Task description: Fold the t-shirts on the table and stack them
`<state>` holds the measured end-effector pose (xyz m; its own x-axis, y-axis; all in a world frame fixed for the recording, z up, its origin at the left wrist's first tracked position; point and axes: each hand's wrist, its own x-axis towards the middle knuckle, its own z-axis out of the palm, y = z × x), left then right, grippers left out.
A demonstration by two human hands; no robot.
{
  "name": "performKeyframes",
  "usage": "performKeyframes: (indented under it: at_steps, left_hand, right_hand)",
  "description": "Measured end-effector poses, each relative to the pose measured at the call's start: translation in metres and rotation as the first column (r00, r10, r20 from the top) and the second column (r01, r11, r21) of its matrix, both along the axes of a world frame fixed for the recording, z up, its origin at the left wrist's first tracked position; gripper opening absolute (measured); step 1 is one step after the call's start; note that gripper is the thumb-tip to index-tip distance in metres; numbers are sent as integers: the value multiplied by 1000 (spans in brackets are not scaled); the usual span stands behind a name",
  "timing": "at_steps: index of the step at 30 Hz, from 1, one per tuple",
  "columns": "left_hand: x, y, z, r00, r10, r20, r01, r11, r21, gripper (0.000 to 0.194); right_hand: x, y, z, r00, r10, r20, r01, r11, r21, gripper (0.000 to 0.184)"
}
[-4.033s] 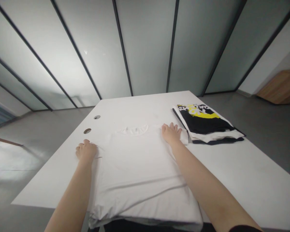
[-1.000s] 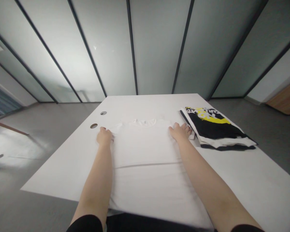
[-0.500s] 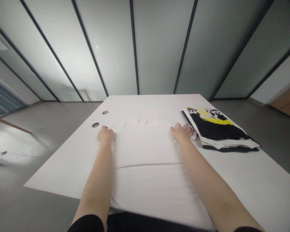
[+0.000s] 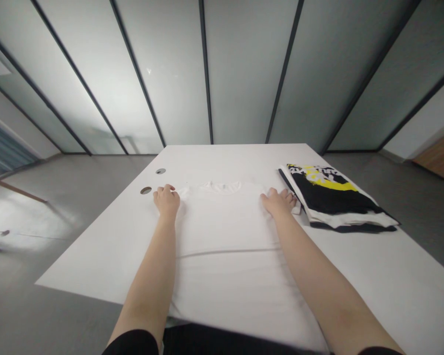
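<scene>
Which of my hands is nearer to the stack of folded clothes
Right. Your right hand is at one sleeve of the white shirt, beside the stack; your left hand is at the opposite sleeve, across the shirt.

Behind the white table (image 4: 222, 160), pierced near its left edge by two round holes (image 4: 145, 190), we see a frosted wall (image 4: 240, 69) divided by dark bars (image 4: 206, 74), brightest toward the left, and a grey floor (image 4: 85, 187), with a bluish surface (image 4: 3, 148) far left and wooden furniture (image 4: 440, 154) far right.
</scene>
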<state>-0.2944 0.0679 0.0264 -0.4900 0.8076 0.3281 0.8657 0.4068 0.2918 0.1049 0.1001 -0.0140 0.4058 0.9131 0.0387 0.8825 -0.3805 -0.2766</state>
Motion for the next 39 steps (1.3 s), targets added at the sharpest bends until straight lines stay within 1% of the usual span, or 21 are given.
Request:
performKeyframes:
  at_steps: [2,3,6,9,14,16,18,20,21,22,23,24,25,26,27,28,29,31,32,35,39]
  left_hand:
    - [17,1,-4,993,-118,-20,116,990,-81,33]
    - [25,1,-7,987,-159,-18,156,979,-132,35]
    - [40,0,-19,980,-196,-18,186,954,-233,45]
    - [41,-1,-26,988,-153,-25,142,959,-247,50]
    - [28,2,-27,999,13,40,-2,961,-275,53]
    - [27,2,-27,995,69,76,-45,957,-287,54]
    - [30,1,-26,994,91,67,-69,959,-274,55]
    - [37,-1,-26,998,64,15,-60,975,-214,56]
    - [42,-2,-25,1000,24,-17,-27,985,-168,56]
    - [47,-3,-25,998,-40,-45,34,992,-124,56]
    - [51,-4,-25,989,-130,-64,124,988,-97,56]
    - [55,-5,-25,969,-236,-73,229,969,-94,55]
    - [58,-6,-26,939,-338,-67,330,937,-116,54]
    - [60,-6,-26,905,-422,-49,410,898,-158,54]
    - [60,-6,-27,879,-476,-26,461,863,-209,54]
    - [60,-7,-28,867,-498,-7,480,839,-256,55]
    - [59,-7,-29,869,-496,2,474,830,-294,56]
    - [56,-6,-31,890,-457,-12,427,841,-331,57]
    - [54,-6,-32,900,-434,-27,401,853,-335,58]
    - [48,-4,-34,919,-390,-57,353,877,-325,58]
    - [45,-2,-37,923,-383,-44,355,889,-290,55]
  right_hand:
    - [0,-1,2,1000,7,0,-7,1000,4,59]
    - [-1,-2,4,1000,12,0,-12,1000,12,60]
    - [-8,-4,10,998,65,3,-65,996,62,68]
    - [-20,-7,15,986,165,3,-164,984,71,70]
    - [-41,-14,11,966,257,4,-255,959,-123,72]
    - [-44,-16,8,954,301,0,-297,941,-162,77]
    - [-45,-16,6,943,334,-10,-331,929,-168,81]
    - [-45,-16,5,938,346,-15,-344,925,-160,80]
    - [-45,-16,5,939,344,-17,-343,927,-151,78]
    - [-45,-15,6,940,339,-20,-339,931,-138,74]
    - [-44,-14,6,944,329,-23,-329,937,-121,70]
    - [-43,-12,7,949,313,-28,-314,945,-97,66]
    - [-41,-10,8,955,295,-39,-297,953,-66,64]
    - [-37,-7,10,958,281,-58,-283,959,-29,62]
    - [-31,-3,11,959,269,-85,-269,963,11,61]
    - [-24,1,13,959,259,-112,-254,966,54,61]
    - [-15,4,14,959,250,-135,-239,966,93,60]
    - [4,9,14,968,209,-140,-189,971,145,58]
    - [14,10,14,975,181,-125,-162,976,148,57]
    - [33,8,9,990,130,-62,-125,988,86,57]
    - [33,1,6,997,82,-10,-82,997,10,58]
